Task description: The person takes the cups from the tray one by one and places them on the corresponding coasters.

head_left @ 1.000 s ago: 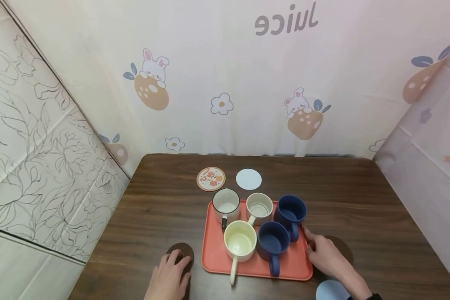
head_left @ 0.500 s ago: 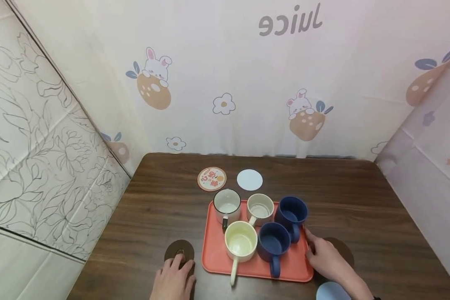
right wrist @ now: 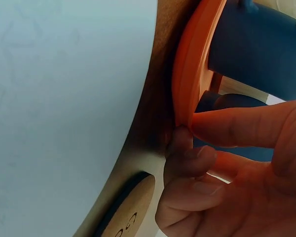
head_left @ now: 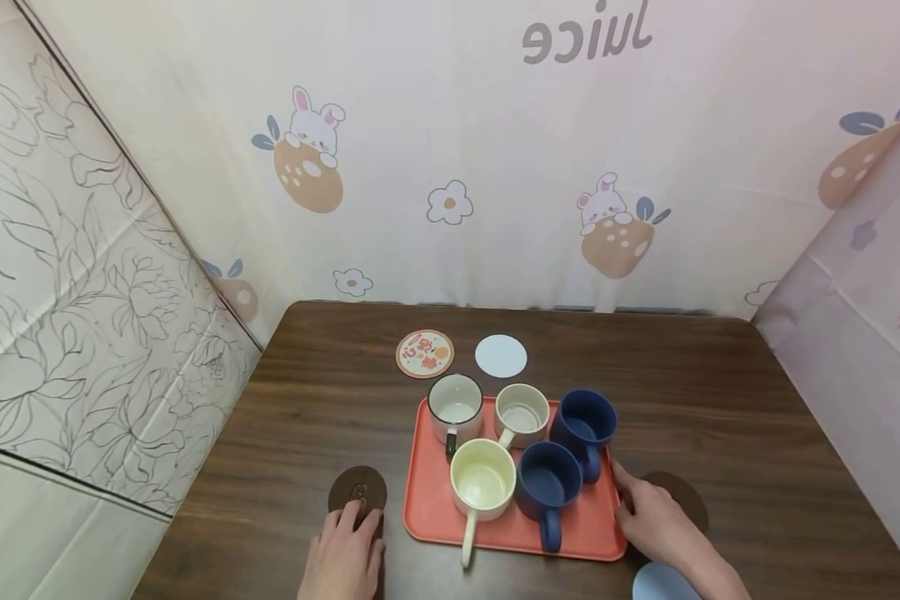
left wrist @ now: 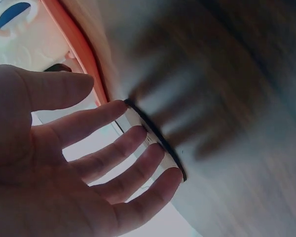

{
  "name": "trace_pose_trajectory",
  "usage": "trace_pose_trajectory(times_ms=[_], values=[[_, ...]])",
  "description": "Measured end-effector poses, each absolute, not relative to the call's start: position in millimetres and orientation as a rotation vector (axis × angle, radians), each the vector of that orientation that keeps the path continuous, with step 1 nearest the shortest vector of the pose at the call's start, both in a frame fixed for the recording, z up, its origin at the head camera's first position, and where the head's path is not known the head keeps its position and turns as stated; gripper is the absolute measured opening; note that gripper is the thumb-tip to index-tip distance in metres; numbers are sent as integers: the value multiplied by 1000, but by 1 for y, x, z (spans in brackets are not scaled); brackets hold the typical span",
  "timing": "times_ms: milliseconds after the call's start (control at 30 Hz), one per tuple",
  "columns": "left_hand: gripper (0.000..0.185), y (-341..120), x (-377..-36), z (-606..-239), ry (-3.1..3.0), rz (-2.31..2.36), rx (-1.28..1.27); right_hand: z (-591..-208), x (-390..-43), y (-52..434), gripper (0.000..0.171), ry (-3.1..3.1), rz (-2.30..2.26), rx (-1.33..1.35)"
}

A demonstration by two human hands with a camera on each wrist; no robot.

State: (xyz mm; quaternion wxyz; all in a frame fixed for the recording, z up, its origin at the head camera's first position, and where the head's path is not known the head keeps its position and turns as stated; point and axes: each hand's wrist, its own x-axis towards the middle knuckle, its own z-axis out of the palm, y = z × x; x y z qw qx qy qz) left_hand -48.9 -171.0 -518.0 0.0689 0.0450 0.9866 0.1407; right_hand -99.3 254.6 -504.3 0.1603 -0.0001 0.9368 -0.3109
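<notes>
One pale wall cloth (head_left: pixel 525 258) across the far side, two printed rabbits (head_left: pixel 312 129) on it; one side panel (head_left: pixel 93 292) at left, line-drawn flowers. One dark wood-grain worktop (head_left: pixel 285 392) below. On it, right of centre and toward the near side, one coral-red tray (head_left: pixel 427 500), lying flat. Two hands. Right hand (head_left: pixel 656 521) at the tray's right edge: rim pinched between thumb and fingers, gap narrow, clearest in the right wrist view. Left hand (head_left: pixel 342 554) left of the tray and apart from it: fingers spread and slightly bent, thumb well off to one side, fingertips touching the left brown coaster (head_left: pixel 352 483); nothing gripped. Mugs, five, all upright on the tray. Far row, three, left to right: white mug (head_left: pixel 455 408) with dark rim and black handle, small cream mug (head_left: pixel 522 412), far blue mug (head_left: pixel 585 417). Near row, two: pale yellow mug (head_left: pixel 483 482) at left, its long handle reaching over the tray's near edge; near blue mug (head_left: pixel 547 479) just beside it at right. Coasters, five, all round, all off the tray. Beyond its far edge, two: printed coaster (head_left: pixel 425 354) at left, white coaster (head_left: pixel 501 357) to its right. Left side, one, the brown already noted. Right side, two: right brown coaster (head_left: pixel 682 500), partly behind the right hand, and pale blue coaster (head_left: pixel 662 583), nearer, cut by the frame.
</notes>
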Motion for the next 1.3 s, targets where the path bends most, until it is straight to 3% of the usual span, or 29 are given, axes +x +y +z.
trace_pose_trajectory(times_ms=[1300], values=[[40, -168, -85, -511, 2968, 459, 61, -504, -101, 253, 69, 2640, -880, 23]])
